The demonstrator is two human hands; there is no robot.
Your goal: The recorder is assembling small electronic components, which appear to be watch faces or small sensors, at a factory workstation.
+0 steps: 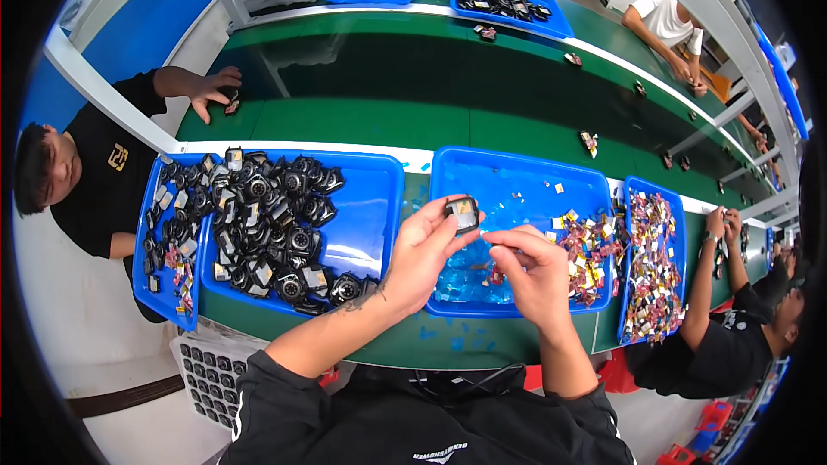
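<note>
My left hand grips a black smartwatch case with a pale silvery module showing in its opening. The case is held upright between thumb and fingers, above the middle blue tray. Just to its right, my right hand is closed in a pinch; what its fingertips hold, if anything, is too small to make out. Below the hands, the blue tray contains scattered blue film pieces and a heap of small pink-and-yellow parts at its right side.
On the left, a blue tray bears piled black watch cases. A narrower tray of small parts stands at right. Beyond runs a green conveyor belt carrying scattered parts. Co-workers flank me; one person's hand touches a part on the belt.
</note>
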